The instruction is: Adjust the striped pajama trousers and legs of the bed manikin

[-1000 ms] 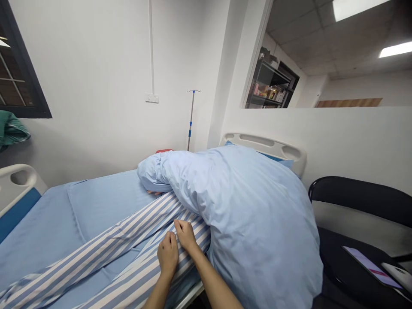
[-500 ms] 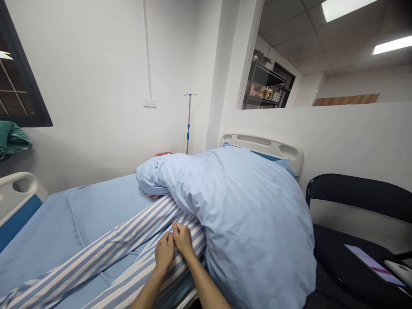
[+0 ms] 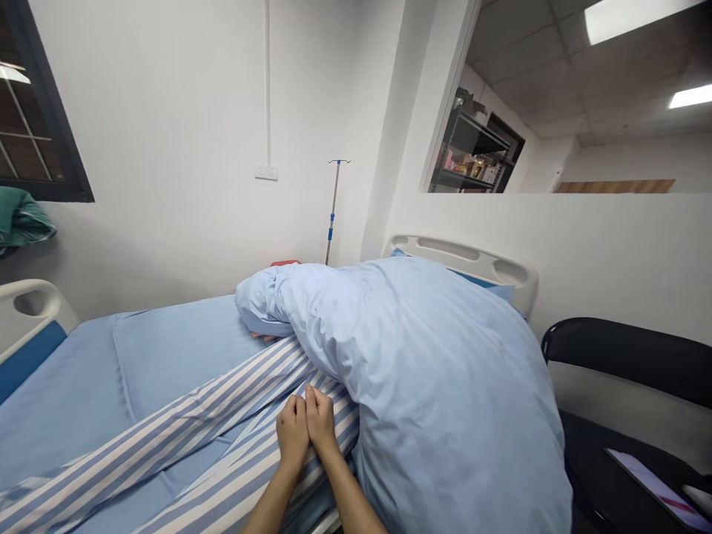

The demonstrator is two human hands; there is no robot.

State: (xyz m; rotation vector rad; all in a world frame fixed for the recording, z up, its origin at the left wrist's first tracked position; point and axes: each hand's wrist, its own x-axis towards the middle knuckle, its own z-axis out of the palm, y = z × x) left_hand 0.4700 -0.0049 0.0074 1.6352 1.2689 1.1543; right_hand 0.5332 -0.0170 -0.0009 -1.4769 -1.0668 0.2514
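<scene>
My left hand and my right hand lie side by side, touching, on blue-and-white striped trousers worn by a figure lying on the bed. Both hands have the fingers curled down and pinch the striped cloth near the hip. A light blue quilt is bunched over the figure's upper part, right beside my right hand. The figure's body under the quilt is hidden.
The bed has a light blue sheet, a white footboard at left and a white headboard at right. A drip stand is by the wall. A black chair with a phone is at right.
My two hands have drawn together until they touch, both staying on the striped cloth. The view has shifted slightly.
</scene>
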